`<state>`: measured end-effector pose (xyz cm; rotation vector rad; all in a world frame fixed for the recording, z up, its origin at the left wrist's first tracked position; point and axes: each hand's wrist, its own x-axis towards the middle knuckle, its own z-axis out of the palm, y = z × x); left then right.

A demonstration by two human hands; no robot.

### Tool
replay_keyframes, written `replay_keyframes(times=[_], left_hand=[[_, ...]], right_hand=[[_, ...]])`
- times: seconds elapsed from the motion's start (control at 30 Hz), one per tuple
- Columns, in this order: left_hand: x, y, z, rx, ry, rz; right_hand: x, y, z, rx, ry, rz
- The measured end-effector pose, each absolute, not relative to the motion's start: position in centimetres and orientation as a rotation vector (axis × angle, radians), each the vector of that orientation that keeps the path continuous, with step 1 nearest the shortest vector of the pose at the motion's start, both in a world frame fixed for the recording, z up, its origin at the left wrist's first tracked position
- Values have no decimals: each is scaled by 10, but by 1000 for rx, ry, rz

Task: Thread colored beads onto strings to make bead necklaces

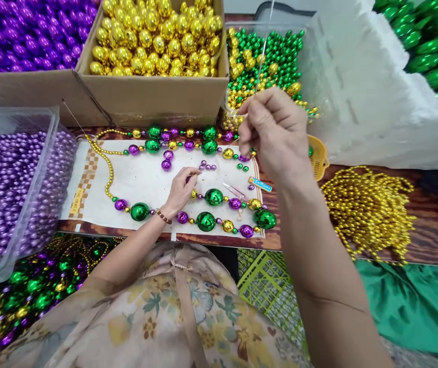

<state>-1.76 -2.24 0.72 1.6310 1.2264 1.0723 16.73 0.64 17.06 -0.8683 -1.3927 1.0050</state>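
My right hand point(270, 128) is raised above the right end of the white mat point(100, 202), fingers closed on a thin pale thread point(264, 48) that runs up out of view. Low over the mat, my left hand point(182, 190) pinches its fingertips together; what lies between them is too small to make out. Beside it runs a bead strand with a green ball point(214, 197) and gold and purple beads. Small purple beads point(207, 165) lie loose near the left fingertips. Tweezers point(235, 191) and a blue-and-orange lighter point(260, 184) rest at the right.
Along the back stand boxes of purple balls point(30, 36) and gold balls point(157, 41), plus a tub of green and gold beads point(276, 51). A clear bin point(56, 148) of purple beads is left. Gold bead strings point(372, 214) and a yellow basket point(319, 156) sit right.
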Motion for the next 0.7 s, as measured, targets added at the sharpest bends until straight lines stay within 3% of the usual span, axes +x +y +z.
replay_keyframes(times=[0.27, 0.57, 0.7], left_hand=[[-33, -11, -1, 1736, 1485, 774], [-40, -5, -3, 2137, 1695, 415], [-32, -2, 19, 2254, 1697, 596]], right_hand=[[204, 5, 118, -1063, -1146, 973], [230, -7, 92, -1057, -882, 898], [222, -20, 60, -1060, -794, 1110]])
